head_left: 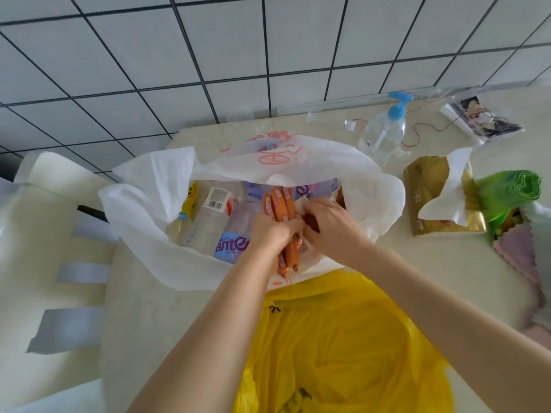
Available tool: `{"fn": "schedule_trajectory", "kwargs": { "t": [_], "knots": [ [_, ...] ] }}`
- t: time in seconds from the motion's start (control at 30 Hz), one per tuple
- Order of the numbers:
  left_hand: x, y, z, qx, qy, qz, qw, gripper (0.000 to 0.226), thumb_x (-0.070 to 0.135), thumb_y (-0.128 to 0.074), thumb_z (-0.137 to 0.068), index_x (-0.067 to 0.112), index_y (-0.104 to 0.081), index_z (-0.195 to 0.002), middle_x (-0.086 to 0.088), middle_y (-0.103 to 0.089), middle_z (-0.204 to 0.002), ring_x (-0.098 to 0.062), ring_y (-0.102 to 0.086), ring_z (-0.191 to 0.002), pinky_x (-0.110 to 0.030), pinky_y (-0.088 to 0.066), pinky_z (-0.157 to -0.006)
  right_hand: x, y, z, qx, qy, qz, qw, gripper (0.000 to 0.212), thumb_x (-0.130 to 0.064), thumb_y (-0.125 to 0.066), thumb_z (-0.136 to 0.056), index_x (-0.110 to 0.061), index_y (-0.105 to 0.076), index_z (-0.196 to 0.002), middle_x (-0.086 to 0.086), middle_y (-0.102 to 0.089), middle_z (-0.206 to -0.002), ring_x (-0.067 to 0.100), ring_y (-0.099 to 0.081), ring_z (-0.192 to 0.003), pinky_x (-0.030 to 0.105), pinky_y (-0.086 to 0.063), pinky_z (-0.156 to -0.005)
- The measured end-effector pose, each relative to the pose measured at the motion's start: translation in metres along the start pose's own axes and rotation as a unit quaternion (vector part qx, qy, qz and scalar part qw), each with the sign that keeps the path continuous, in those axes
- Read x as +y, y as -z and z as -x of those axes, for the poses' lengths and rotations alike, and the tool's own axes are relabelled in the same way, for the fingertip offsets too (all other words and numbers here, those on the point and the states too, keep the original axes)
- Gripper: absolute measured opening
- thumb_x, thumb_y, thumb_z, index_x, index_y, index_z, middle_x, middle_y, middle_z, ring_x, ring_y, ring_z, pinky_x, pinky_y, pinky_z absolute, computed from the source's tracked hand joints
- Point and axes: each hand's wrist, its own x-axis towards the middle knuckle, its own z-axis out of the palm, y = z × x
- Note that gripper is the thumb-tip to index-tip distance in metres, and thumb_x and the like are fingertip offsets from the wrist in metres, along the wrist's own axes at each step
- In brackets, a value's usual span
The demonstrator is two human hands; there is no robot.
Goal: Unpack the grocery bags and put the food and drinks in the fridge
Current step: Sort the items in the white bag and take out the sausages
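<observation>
A white plastic grocery bag (167, 186) lies open on the counter. Inside it are clear water bottles, one with a purple label (231, 244) and one with a barcode label (216, 201). My left hand (272, 232) is closed around a bundle of orange sausages (281, 204) over the bag's mouth. My right hand (329, 223) reaches into the bag right beside them, its fingers curled on something reddish brown that I cannot make out. A yellow plastic bag (343, 347) lies in front, between my forearms.
On the beige counter (155, 308) to the right are a clear pump bottle with a blue top (384, 129), a gold tissue box (441, 198), a green bag roll (512, 189) and a pink cloth (518, 251). A tiled wall stands behind. The counter's left edge has grey tape strips (83, 272).
</observation>
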Motion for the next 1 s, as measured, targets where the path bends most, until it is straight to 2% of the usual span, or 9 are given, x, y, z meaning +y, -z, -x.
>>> {"fn": "schedule_trajectory", "kwargs": {
  "t": [0.17, 0.33, 0.43, 0.5, 0.63, 0.73, 0.8, 0.87, 1.0],
  "knots": [
    [-0.029, 0.014, 0.009, -0.067, 0.031, 0.093, 0.993, 0.005, 0.008, -0.069, -0.077, 0.011, -0.065, -0.078, -0.009, -0.066, -0.065, -0.025, -0.065, -0.062, -0.036, -0.055, -0.067, -0.015, 0.000, 0.017, 0.089, -0.122, -0.145, 0.978, 0.030, -0.006, -0.057, -0.087, -0.016, -0.060, -0.115, 0.001, -0.059, -0.114, 0.020, -0.053, -0.103, 0.021, -0.035, -0.077],
    [-0.038, 0.027, 0.020, -0.109, 0.028, 0.159, 0.981, 0.018, 0.005, -0.073, -0.073, 0.010, -0.065, -0.089, -0.012, -0.065, -0.072, -0.022, -0.062, -0.063, -0.034, -0.053, -0.066, -0.021, 0.008, 0.023, 0.109, -0.188, -0.281, 0.935, 0.046, -0.003, -0.066, -0.084, -0.025, -0.051, -0.122, -0.011, -0.056, -0.087, 0.011, -0.059, -0.083, 0.014, -0.044, -0.061],
    [-0.037, 0.028, 0.026, -0.103, 0.039, 0.164, 0.980, 0.018, 0.005, -0.074, -0.076, 0.010, -0.066, -0.092, -0.012, -0.067, -0.076, -0.021, -0.062, -0.063, -0.031, -0.053, -0.059, -0.021, 0.012, 0.017, 0.132, -0.219, -0.276, 0.927, 0.014, -0.007, -0.060, -0.088, -0.020, -0.064, -0.090, -0.007, -0.058, -0.078, 0.016, -0.058, -0.077, 0.020, -0.043, -0.058],
    [-0.036, 0.028, 0.026, -0.097, 0.043, 0.185, 0.977, 0.016, 0.004, -0.073, -0.078, 0.010, -0.067, -0.092, -0.012, -0.070, -0.076, -0.022, -0.065, -0.065, -0.033, -0.057, -0.063, -0.020, 0.013, 0.014, 0.144, -0.253, -0.294, 0.910, 0.022, -0.008, -0.057, -0.087, -0.019, -0.057, -0.068, -0.004, -0.052, -0.064, 0.019, -0.053, -0.067, 0.032, -0.047, -0.058],
    [-0.038, 0.031, 0.025, -0.095, 0.042, 0.199, 0.975, 0.014, 0.003, -0.071, -0.079, 0.009, -0.068, -0.092, -0.012, -0.069, -0.076, -0.021, -0.064, -0.064, -0.031, -0.055, -0.063, -0.024, 0.010, 0.011, 0.112, -0.285, -0.337, 0.890, 0.030, -0.012, -0.058, -0.088, -0.023, -0.049, -0.062, -0.003, -0.049, -0.062, 0.018, -0.050, -0.064, 0.041, -0.056, -0.069],
    [-0.042, 0.034, 0.020, -0.058, 0.050, 0.168, 0.983, 0.017, 0.011, -0.078, -0.073, 0.010, -0.066, -0.085, -0.011, -0.068, -0.071, -0.021, -0.063, -0.058, -0.031, -0.053, -0.063, -0.027, 0.008, 0.007, 0.078, -0.263, -0.297, 0.914, 0.029, -0.013, -0.057, -0.089, -0.019, -0.047, -0.063, 0.001, -0.051, -0.066, 0.020, -0.052, -0.067, 0.037, -0.053, -0.061],
    [-0.042, 0.033, 0.017, -0.052, 0.064, 0.137, 0.987, 0.023, 0.022, -0.081, -0.069, 0.014, -0.063, -0.081, -0.005, -0.066, -0.064, -0.015, -0.059, -0.048, -0.027, -0.049, -0.057, -0.030, 0.009, 0.001, 0.051, -0.231, -0.225, 0.945, 0.031, -0.014, -0.055, -0.091, -0.020, -0.043, -0.064, -0.001, -0.047, -0.065, 0.015, -0.048, -0.062, 0.021, -0.039, -0.050],
    [-0.042, 0.031, 0.016, -0.023, 0.061, 0.097, 0.993, 0.026, 0.027, -0.079, -0.072, 0.014, -0.063, -0.087, -0.001, -0.063, -0.063, -0.010, -0.057, -0.046, -0.021, -0.044, -0.049, -0.033, 0.009, -0.004, 0.028, -0.199, -0.145, 0.969, 0.030, -0.016, -0.051, -0.094, -0.019, -0.043, -0.065, -0.001, -0.047, -0.066, 0.010, -0.043, -0.059, 0.018, -0.032, -0.047],
    [-0.044, 0.026, 0.014, 0.013, 0.036, 0.071, 0.997, 0.029, 0.025, -0.075, -0.076, 0.011, -0.060, -0.095, -0.003, -0.060, -0.069, -0.012, -0.058, -0.055, -0.019, -0.043, -0.046, -0.024, 0.013, -0.014, 0.026, -0.147, -0.010, 0.989, 0.024, -0.020, -0.043, -0.097, -0.007, -0.061, -0.089, 0.011, -0.065, -0.088, 0.022, -0.060, -0.073, 0.031, -0.052, -0.066]
  ]
}}
